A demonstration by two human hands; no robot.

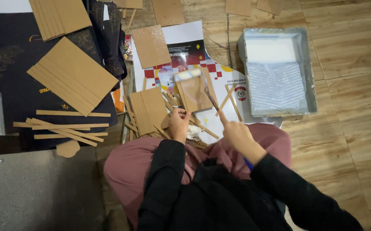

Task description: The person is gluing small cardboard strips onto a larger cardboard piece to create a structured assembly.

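While the left hand (179,124) pinches the lower edge of the tan rectangular cardboard panel (194,90), the right hand (237,133), closed on a thin dark brush (209,95), should spread glue evenly above that grip.

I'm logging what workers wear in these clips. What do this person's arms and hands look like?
Both arms are covered by long black sleeves reaching the wrists, loose and plain, with no visible markings. The left hand and right hand are bare: no gloves, and no rings or watch that can be made out. A small blue bit shows under the right forearm; what it is cannot be told.
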